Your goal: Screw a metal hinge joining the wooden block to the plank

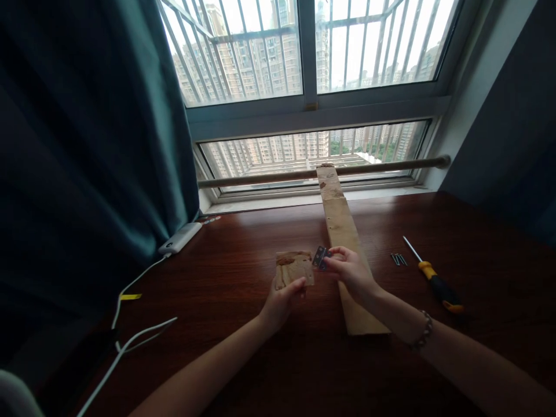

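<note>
My left hand (282,298) is closed around a small, roughly square piece of wood (294,269) with a brown stained patch, held above the table with the thumb across its lower right corner. Between the thumb and fingers of my right hand (350,269) is a dark metal hinge (320,257) with screw holes, close to the right edge of that wood piece. Whether the two touch, I cannot tell. A long wooden board (341,223) lies beneath my right hand and reaches back toward the window; the hand and wrist hide part of it.
Several screws (398,259) and a yellow-and-black screwdriver (438,284) lie right of the board on the brown table (234,249). At the left are a white power strip (182,237), its cable (117,307) and a dark curtain (130,127). A rail (269,178) crosses before the window.
</note>
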